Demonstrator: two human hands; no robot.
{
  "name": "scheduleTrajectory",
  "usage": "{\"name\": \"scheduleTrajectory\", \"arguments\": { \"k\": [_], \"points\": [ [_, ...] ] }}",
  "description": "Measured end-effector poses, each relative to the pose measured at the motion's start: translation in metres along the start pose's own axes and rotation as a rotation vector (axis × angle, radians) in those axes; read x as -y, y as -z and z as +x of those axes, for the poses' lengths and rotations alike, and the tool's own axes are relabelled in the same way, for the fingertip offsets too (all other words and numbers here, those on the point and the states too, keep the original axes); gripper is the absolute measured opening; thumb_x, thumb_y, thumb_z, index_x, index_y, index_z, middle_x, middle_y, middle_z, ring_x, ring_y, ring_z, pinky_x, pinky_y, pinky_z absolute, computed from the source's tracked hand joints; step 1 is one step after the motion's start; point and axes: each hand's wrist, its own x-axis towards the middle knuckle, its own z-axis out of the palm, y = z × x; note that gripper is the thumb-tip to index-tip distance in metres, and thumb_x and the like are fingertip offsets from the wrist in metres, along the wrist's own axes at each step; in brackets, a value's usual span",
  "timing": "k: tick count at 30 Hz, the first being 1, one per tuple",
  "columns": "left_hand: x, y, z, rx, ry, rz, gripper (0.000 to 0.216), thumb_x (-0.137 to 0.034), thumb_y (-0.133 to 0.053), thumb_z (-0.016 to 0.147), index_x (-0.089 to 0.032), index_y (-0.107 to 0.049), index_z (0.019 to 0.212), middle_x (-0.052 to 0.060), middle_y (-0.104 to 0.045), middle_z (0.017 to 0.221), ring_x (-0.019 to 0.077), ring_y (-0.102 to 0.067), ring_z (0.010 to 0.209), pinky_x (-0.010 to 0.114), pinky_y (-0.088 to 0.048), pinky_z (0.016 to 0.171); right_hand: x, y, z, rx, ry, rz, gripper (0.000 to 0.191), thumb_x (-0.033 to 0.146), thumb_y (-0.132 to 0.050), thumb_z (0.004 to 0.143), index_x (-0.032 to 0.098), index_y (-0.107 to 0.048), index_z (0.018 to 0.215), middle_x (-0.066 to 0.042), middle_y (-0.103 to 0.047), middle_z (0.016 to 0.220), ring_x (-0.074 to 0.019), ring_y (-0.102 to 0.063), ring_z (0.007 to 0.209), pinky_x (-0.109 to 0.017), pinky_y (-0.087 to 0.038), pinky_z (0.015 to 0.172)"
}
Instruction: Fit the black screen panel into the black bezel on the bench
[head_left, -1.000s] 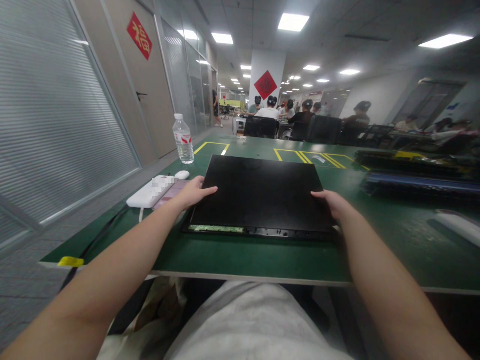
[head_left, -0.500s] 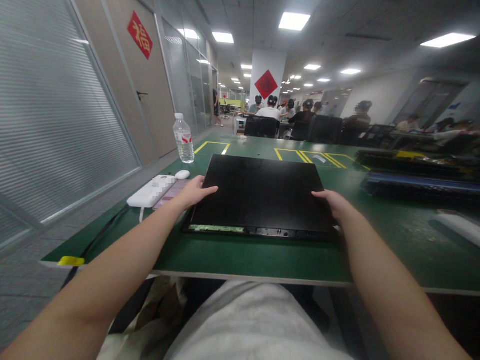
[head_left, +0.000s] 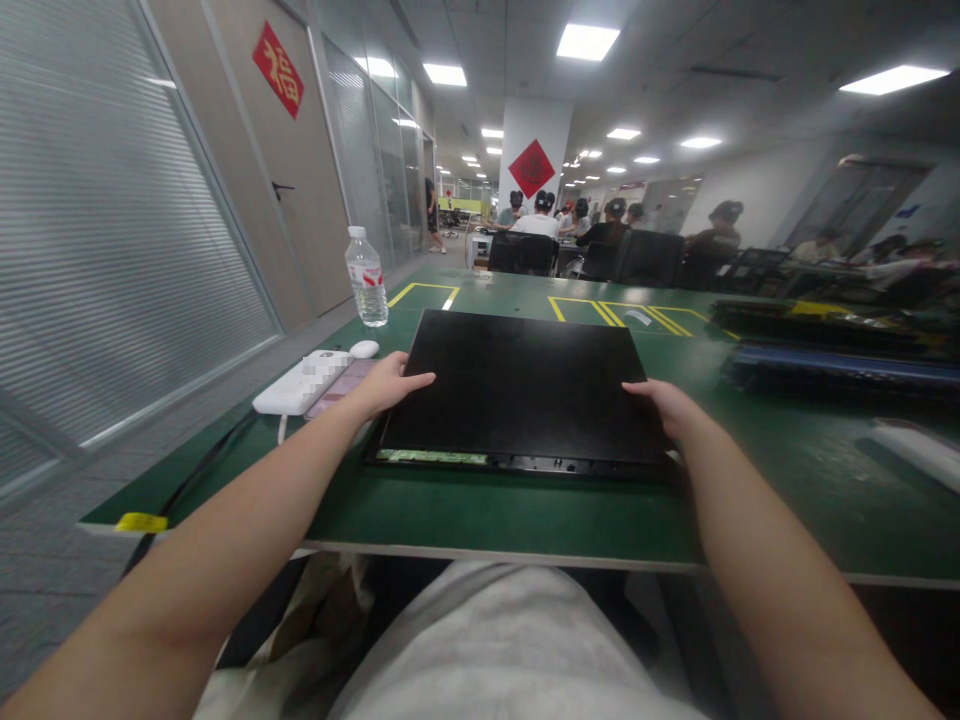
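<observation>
A flat black display panel [head_left: 521, 385] lies in front of me over the green table, its dark face up. Along its near edge a green circuit board strip [head_left: 431, 457] shows at the left. My left hand [head_left: 390, 382] grips the panel's left edge, thumb on top and the other fingers at the side, partly hidden. At the right edge my right hand [head_left: 669, 405] holds on in the same way, thumb over the face and fingers mostly out of sight beneath. I cannot tell whether the panel rests fully on the table.
Left of the panel are a water bottle [head_left: 367, 280], a white power bank [head_left: 300, 383], a phone [head_left: 341, 388] and a small white case [head_left: 364, 349]. Long dark panels [head_left: 840, 368] lie at the right, near a white object [head_left: 915, 450]. Several people sit beyond the table [head_left: 510, 515].
</observation>
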Motion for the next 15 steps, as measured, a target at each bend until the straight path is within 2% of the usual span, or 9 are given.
{"name": "scheduleTrajectory", "arguments": {
  "k": [8,15],
  "points": [
    [-0.0023,-0.0007,-0.0004,-0.002,0.020,0.002,0.063,-0.038,-0.097,0.054,-0.019,-0.061,0.102,0.009,-0.077,0.098,0.0312,-0.075,0.092,0.040,-0.061,0.077,-0.0002,0.0026,0.0009,0.034,0.002,-0.019,0.013,0.019,-0.065,0.080,0.021,-0.067,0.093,-0.008,-0.074,0.075,-0.0269,-0.070,0.069,-0.041,-0.059,0.067],
    [-0.0068,-0.0051,-0.0048,-0.002,0.034,-0.080,0.061,-0.033,-0.097,0.051,-0.018,-0.062,0.098,0.009,-0.077,0.095,0.0303,-0.075,0.089,0.040,-0.061,0.076,0.0065,0.0038,-0.0077,0.039,0.077,0.033,0.032,0.012,-0.058,0.073,0.021,-0.069,0.102,-0.006,-0.074,0.072,-0.0243,-0.068,0.063,-0.038,-0.056,0.063]
  ]
}}
